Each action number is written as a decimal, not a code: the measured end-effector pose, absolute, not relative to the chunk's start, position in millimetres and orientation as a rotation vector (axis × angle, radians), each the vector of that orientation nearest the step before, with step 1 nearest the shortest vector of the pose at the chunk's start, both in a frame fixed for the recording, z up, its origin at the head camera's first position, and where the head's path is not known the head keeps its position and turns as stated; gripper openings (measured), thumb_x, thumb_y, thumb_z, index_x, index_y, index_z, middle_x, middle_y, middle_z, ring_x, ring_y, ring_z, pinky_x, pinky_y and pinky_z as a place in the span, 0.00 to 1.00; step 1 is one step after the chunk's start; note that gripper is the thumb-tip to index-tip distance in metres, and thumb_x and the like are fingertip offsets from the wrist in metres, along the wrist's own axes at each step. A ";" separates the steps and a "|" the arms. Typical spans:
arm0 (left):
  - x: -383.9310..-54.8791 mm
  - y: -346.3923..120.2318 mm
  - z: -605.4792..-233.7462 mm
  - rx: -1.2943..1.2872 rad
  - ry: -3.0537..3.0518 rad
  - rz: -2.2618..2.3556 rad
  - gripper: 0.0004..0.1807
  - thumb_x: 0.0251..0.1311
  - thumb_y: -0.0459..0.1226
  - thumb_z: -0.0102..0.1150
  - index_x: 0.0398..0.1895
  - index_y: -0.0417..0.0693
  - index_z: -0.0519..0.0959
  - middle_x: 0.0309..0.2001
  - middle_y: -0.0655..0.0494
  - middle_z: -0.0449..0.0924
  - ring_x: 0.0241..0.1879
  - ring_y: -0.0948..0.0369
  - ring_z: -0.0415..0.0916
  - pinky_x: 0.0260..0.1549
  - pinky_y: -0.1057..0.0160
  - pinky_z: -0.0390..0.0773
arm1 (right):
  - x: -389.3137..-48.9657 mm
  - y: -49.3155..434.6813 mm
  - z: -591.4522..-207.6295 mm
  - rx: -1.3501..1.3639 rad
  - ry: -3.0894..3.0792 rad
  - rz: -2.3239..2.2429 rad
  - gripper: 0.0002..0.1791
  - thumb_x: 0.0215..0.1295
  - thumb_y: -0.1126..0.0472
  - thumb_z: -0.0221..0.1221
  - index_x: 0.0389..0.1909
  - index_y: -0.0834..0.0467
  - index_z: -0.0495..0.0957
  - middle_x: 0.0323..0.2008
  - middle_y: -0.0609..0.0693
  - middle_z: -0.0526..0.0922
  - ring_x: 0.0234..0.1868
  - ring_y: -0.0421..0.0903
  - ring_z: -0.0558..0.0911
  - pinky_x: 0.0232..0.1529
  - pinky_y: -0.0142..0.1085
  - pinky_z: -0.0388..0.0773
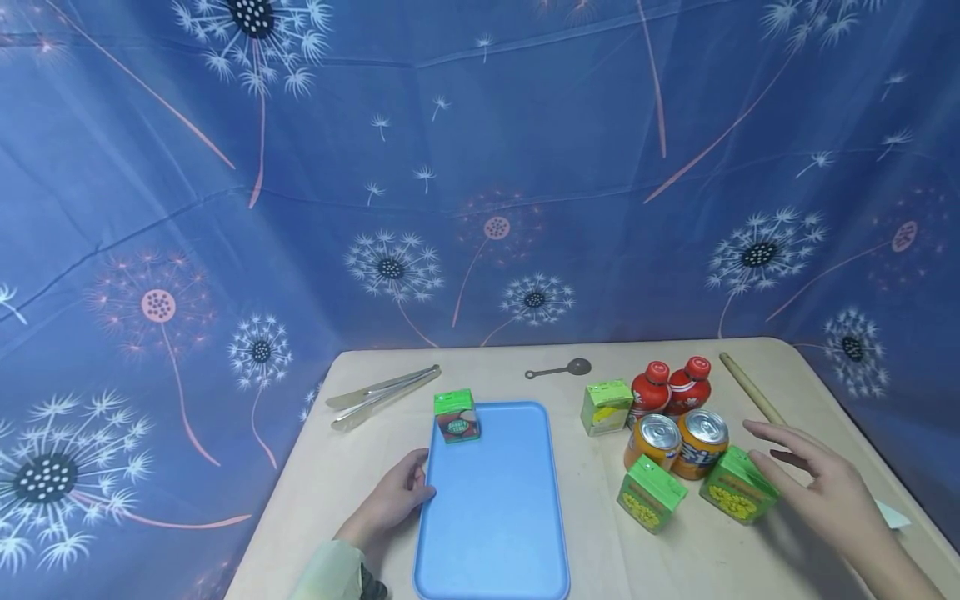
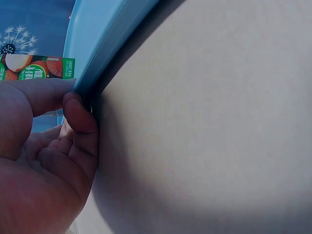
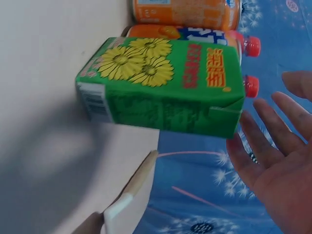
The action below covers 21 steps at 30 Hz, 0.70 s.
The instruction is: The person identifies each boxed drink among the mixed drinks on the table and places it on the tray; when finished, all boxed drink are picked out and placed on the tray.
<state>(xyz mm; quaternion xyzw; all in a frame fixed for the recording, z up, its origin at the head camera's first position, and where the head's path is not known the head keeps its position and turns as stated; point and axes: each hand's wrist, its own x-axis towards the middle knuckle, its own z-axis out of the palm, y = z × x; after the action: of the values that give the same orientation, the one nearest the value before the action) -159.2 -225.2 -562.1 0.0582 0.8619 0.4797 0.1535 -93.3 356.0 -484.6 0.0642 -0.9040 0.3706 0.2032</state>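
"So, how is the left hand [image 1: 396, 493] set?"

"Its fingers are curled, and the left edge of the blue tray [image 1: 491, 508] is pinched between them and the thumb. The tray is seen at the bottom centre of the head view, with a lychee carton [image 1: 456, 415] stood at its upper left corner."

"And is the right hand [image 1: 828, 487] clenched?"

"No, nothing is grasped by it. At the lower right of the frame, its fingers are spread and slightly bent, the thumb held apart from them."

"Is the green flower carton [image 1: 740, 486] touched?"

"That cannot be told. The fingertips are seen just beside it, but contact is not clearly shown. In the right wrist view, the carton is seen across the centre, the palm at the right edge."

"What else is grouped there?"

"Two orange cans [image 1: 654, 442] are placed to its upper left, a second flower carton [image 1: 651, 496] farther left, and red bottles [image 1: 650, 390] behind the cans."
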 end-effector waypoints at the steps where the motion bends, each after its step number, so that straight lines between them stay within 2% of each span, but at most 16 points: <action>1: -159.4 -225.5 -562.4 0.168 2.470 1.376 0.38 0.71 0.35 0.63 0.78 0.33 0.59 0.35 0.53 0.73 0.32 0.58 0.72 0.29 0.65 0.73 | -92.6 357.4 -486.3 0.171 -2.523 1.031 0.26 0.69 0.62 0.69 0.67 0.54 0.79 0.62 0.33 0.78 0.58 0.14 0.65 0.48 0.11 0.63; 4: -159.8 -226.0 -563.2 0.169 2.466 1.377 0.38 0.71 0.35 0.63 0.78 0.33 0.59 0.35 0.53 0.74 0.32 0.58 0.72 0.28 0.65 0.74 | -89.4 360.5 -491.0 0.133 -2.533 1.033 0.24 0.70 0.60 0.69 0.66 0.56 0.80 0.59 0.22 0.72 0.58 0.14 0.63 0.47 0.11 0.63; 7: -159.2 -226.2 -563.3 0.174 2.457 1.393 0.38 0.70 0.35 0.64 0.78 0.33 0.59 0.35 0.53 0.74 0.31 0.58 0.73 0.27 0.65 0.74 | -85.0 363.2 -497.0 0.082 -2.557 1.042 0.25 0.71 0.58 0.69 0.66 0.57 0.79 0.57 0.18 0.68 0.57 0.13 0.62 0.46 0.11 0.63; 12: -158.5 -226.2 -563.0 0.171 2.453 1.405 0.39 0.70 0.35 0.64 0.78 0.33 0.59 0.35 0.53 0.74 0.30 0.59 0.72 0.26 0.66 0.73 | -77.6 366.9 -507.5 0.045 -2.573 1.105 0.28 0.70 0.57 0.69 0.68 0.59 0.77 0.57 0.21 0.71 0.55 0.15 0.66 0.44 0.13 0.68; 13: -158.5 -226.3 -563.2 0.170 2.454 1.404 0.39 0.70 0.35 0.64 0.78 0.33 0.59 0.35 0.53 0.74 0.30 0.59 0.72 0.26 0.66 0.73 | -76.6 367.5 -508.8 0.028 -2.581 1.114 0.28 0.70 0.56 0.69 0.68 0.59 0.77 0.57 0.24 0.73 0.54 0.14 0.67 0.43 0.14 0.69; 16: -158.8 -226.6 -562.9 0.164 2.458 1.398 0.38 0.70 0.35 0.64 0.78 0.33 0.59 0.35 0.53 0.74 0.30 0.59 0.72 0.26 0.66 0.73 | -74.5 369.2 -512.4 -0.035 -2.631 1.117 0.30 0.71 0.53 0.68 0.69 0.62 0.75 0.60 0.42 0.79 0.51 0.15 0.67 0.39 0.17 0.73; 18: -159.1 -226.7 -562.6 0.164 2.459 1.392 0.38 0.70 0.35 0.64 0.78 0.33 0.59 0.35 0.53 0.74 0.30 0.59 0.72 0.27 0.66 0.73 | -73.6 370.4 -514.4 -0.100 -2.695 1.097 0.32 0.73 0.49 0.66 0.70 0.63 0.73 0.62 0.57 0.79 0.50 0.21 0.71 0.36 0.19 0.74; 20: -159.4 -226.8 -562.5 0.163 2.461 1.386 0.38 0.71 0.35 0.63 0.78 0.33 0.59 0.35 0.54 0.74 0.31 0.59 0.72 0.27 0.66 0.74 | -73.0 371.2 -516.3 -0.147 -2.748 1.092 0.35 0.74 0.47 0.64 0.72 0.65 0.71 0.63 0.69 0.75 0.52 0.35 0.78 0.33 0.22 0.75; 21: -159.7 -226.8 -562.5 0.162 2.462 1.382 0.38 0.71 0.36 0.63 0.78 0.33 0.59 0.35 0.54 0.74 0.31 0.59 0.72 0.27 0.66 0.74 | -72.6 371.5 -517.5 -0.166 -2.768 1.089 0.36 0.75 0.46 0.63 0.72 0.66 0.70 0.64 0.71 0.74 0.52 0.43 0.80 0.32 0.24 0.76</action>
<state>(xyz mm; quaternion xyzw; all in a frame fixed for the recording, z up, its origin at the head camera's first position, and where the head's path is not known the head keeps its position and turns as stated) -159.7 -226.8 -562.5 0.0567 0.8599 0.4826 0.1563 -72.6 371.5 -517.5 -0.0556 -0.9260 0.3644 0.0812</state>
